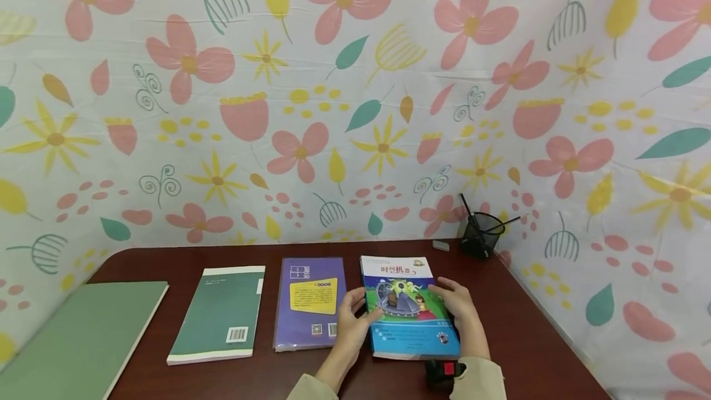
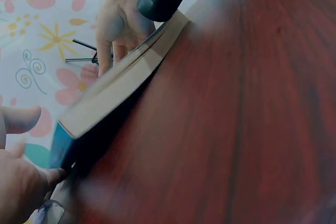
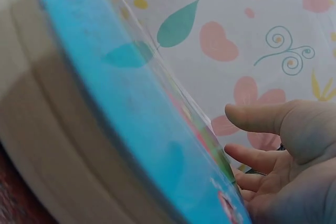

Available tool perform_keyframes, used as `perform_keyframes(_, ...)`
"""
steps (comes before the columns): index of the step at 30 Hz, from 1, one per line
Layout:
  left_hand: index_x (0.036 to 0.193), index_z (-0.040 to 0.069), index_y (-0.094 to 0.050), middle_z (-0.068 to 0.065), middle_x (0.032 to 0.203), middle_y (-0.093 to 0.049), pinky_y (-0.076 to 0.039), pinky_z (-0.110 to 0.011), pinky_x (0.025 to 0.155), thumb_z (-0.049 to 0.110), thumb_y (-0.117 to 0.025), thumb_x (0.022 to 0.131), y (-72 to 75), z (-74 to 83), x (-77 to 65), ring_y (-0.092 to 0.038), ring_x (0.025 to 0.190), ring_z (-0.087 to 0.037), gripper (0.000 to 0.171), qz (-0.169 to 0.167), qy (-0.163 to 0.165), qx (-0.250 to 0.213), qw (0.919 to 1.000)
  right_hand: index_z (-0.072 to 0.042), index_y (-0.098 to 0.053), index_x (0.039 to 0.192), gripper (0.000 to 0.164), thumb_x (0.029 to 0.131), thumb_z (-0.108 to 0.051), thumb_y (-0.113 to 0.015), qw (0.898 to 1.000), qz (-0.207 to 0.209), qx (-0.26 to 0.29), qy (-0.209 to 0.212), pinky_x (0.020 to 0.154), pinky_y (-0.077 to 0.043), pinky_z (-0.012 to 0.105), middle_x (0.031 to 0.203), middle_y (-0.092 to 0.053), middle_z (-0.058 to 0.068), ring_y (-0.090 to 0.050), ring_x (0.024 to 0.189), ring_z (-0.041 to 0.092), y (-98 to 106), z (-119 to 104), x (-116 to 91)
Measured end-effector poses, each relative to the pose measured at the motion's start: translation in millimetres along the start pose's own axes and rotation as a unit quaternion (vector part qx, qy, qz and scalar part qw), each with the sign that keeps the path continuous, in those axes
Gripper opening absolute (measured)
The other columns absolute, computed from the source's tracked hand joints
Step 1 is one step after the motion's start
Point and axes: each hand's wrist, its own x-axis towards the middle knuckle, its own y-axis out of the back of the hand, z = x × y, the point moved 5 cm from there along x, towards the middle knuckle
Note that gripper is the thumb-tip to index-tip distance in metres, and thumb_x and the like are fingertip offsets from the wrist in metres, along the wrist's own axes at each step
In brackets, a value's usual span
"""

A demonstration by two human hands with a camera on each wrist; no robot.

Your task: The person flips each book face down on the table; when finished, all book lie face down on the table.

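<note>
A blue picture-covered book (image 1: 411, 307) lies on the dark red table between both hands, its cover upside down from here. My left hand (image 1: 351, 326) is at its left edge. In the left wrist view, a fingertip of that hand (image 2: 23, 182) reaches the book's lower corner, with the thumb raised apart from the cover. My right hand (image 1: 458, 307) is along the right edge, fingers loosely extended. The right wrist view shows that hand's thumb and forefinger (image 3: 252, 153) standing off the cover, while its lower fingers are partly hidden behind the book (image 3: 121, 108).
Left of the blue book lie a purple book (image 1: 284, 320), a green book with a barcode (image 1: 216, 307) and a large pale green book (image 1: 83, 332). A black mesh pen holder (image 1: 479, 239) and a small grey eraser-like block (image 1: 440, 245) are at the back right, near the flowered wall covering (image 1: 355, 110).
</note>
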Motion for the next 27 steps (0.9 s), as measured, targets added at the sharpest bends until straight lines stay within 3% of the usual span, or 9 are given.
perform_keyframes(5, 0.147, -0.009, -0.028, -0.037, 0.149, -0.03, -0.037, -0.054, 0.111, -0.003, -0.071, 0.083, -2.8, -5.4, 0.4, -0.036, 0.135, -0.051, 0.077, -0.009, 0.03, -0.039, 0.9988, 0.001, -0.038, 0.146, 0.059, 0.097, -0.027, -0.056, 1.0, -0.006, -0.007, -0.006, 0.102, -0.038, 0.055, 0.148, -0.032, 0.033, -0.043, 0.121, 0.041, -0.2, 3.6, 0.0)
perform_keyframes(8, 0.144, -0.01, -0.034, -0.035, 0.144, -0.039, -0.038, -0.051, 0.112, -0.002, -0.072, 0.082, -3.9, -7.5, 0.2, -0.04, 0.134, -0.049, 0.073, -0.02, 0.039, -0.04, 0.9982, 0.001, -0.038, 0.146, 0.06, 0.097, -0.028, -0.056, 1.0, -0.011, -0.004, -0.005, 0.105, -0.036, 0.057, 0.148, -0.034, 0.032, -0.042, 0.123, 0.041, -1.2, 3.4, 0.3)
perform_keyframes(12, 0.137, -0.005, -0.049, -0.03, 0.139, -0.048, -0.047, -0.046, 0.104, 0.001, -0.073, 0.082, -4.8, -7.0, -0.7, -0.049, 0.127, -0.043, 0.061, -0.02, 0.045, -0.021, 0.9986, 0.001, -0.039, 0.146, 0.06, 0.097, -0.028, -0.057, 1.0, -0.011, -0.001, -0.003, 0.107, -0.034, 0.058, 0.147, -0.038, 0.032, -0.042, 0.125, 0.041, -0.4, 3.5, 1.4)
perform_keyframes(18, 0.136, 0.001, -0.052, -0.032, 0.148, -0.039, -0.055, -0.038, 0.089, 0.002, -0.071, 0.084, -5.1, -6.7, -2.4, -0.058, 0.118, -0.038, 0.056, -0.031, 0.053, -0.016, 0.998, 0.001, -0.042, 0.145, 0.062, 0.093, -0.027, -0.063, 1.0, 0.009, -0.008, 0.012, 0.102, -0.04, 0.052, 0.144, -0.044, 0.032, -0.05, 0.121, 0.04, -0.8, 2.2, 1.9)
perform_keyframes(27, 0.138, 0.002, -0.051, -0.03, 0.15, -0.037, -0.054, -0.038, 0.091, 0.001, -0.069, 0.084, -6.1, -8.4, -2.2, -0.052, 0.127, -0.043, 0.057, -0.042, 0.043, -0.024, 0.9979, 0.002, -0.043, 0.143, 0.053, 0.094, -0.011, -0.058, 1.0, 0.022, -0.008, 0.02, 0.111, -0.033, 0.057, 0.145, -0.041, 0.034, -0.043, 0.131, 0.046, -3.0, 5.4, 6.5)
